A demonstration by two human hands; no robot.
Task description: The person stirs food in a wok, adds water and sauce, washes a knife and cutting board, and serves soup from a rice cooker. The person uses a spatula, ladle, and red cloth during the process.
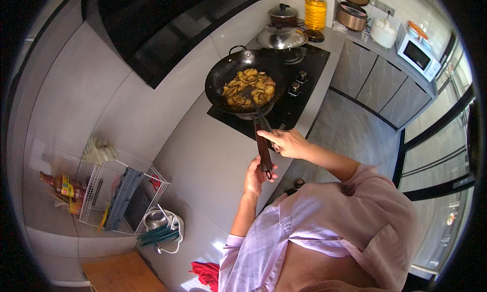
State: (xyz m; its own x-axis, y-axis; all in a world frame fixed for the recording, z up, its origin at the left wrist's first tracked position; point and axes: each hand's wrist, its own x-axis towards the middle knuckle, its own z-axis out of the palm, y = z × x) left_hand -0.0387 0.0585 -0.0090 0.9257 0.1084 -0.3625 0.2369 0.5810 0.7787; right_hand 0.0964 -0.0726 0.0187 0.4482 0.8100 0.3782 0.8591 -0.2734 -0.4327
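Observation:
A dark wok (pixel 215 81) sits on the black gas hob (pixel 300 105), holding browned, sauced pieces of food (pixel 253 84). Its brown wooden handle (pixel 262 151) points towards me. My left hand (pixel 255 176) is around the lower end of this handle, near its hanging ring. Just above and to the right, my right hand (pixel 289 143) grips the dark spatula (pixel 262 117) with the index finger stretched along it. The spatula's blade rests among the food. My right palm and fingers hide most of the spatula's grip.
Behind the wok lies a domed metal lid (pixel 281 37); a lidded pot (pixel 282 15) and an oil bottle (pixel 315 11) stand beyond. A wire rack (pixel 125 193) and a white basket of utensils (pixel 178 231) occupy the left counter. A red cloth (pixel 206 273) lies near my left sleeve.

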